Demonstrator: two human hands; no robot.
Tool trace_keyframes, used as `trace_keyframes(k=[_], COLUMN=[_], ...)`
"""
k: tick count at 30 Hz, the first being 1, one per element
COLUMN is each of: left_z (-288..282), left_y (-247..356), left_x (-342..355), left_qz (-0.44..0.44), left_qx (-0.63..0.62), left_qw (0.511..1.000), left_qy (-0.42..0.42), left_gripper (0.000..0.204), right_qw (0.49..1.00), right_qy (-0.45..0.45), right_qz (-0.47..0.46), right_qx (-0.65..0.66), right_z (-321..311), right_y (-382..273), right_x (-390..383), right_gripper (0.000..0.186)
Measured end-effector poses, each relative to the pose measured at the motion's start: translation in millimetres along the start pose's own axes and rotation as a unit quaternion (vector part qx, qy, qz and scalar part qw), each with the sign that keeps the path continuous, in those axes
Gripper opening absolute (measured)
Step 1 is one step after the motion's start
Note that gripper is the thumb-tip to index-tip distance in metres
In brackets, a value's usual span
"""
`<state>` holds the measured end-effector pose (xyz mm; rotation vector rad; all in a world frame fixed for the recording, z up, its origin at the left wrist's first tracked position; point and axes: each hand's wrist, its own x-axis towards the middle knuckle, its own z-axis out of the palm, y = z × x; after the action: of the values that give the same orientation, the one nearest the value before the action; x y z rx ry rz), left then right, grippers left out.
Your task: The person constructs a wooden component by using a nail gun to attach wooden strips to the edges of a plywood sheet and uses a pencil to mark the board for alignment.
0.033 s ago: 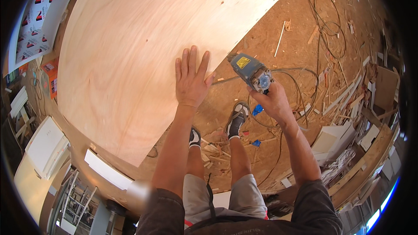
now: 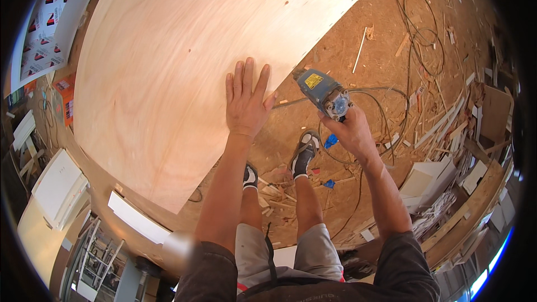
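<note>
One left hand (image 2: 246, 106) splayed flat on plywood (image 2: 156, 78), with right hand (image 2: 352, 131), apart from it, clamped round power tool (image 2: 321, 89) just beside the right edge, contact hard to tell: probably positioning, next calling for steady pressure and careful alignment.

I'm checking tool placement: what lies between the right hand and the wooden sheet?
In the head view, the blue-grey power tool lies there: the right hand holds it, its far end beside the wooden sheet.
</note>
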<state>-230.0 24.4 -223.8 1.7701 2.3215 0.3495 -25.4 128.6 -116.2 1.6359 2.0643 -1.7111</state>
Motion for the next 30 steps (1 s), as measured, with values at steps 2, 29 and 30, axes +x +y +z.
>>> trace_keyframes(k=[2, 29, 30], left_z=[-2.6, -24.8, -24.2], left_y=[-1.2, -70.5, -70.1], left_x=[-0.4, -130.3, -129.8], left_qz=[0.001, -0.031, -0.03], left_qx=[-0.008, 0.022, 0.02], left_qw=[1.0, 0.999, 0.999], left_qy=[0.005, -0.019, -0.016], left_gripper=[0.065, 0.066, 0.066], right_qw=[1.0, 0.996, 0.995], right_qy=[0.005, -0.061, -0.056], right_qz=[-0.019, -0.05, -0.066], right_qx=[-0.006, -0.037, -0.055], right_z=[4.9, 74.3, 77.5], right_y=[2.6, -10.6, -9.2], right_x=[-7.0, -31.2, -32.5], right_gripper=[0.038, 0.043, 0.043])
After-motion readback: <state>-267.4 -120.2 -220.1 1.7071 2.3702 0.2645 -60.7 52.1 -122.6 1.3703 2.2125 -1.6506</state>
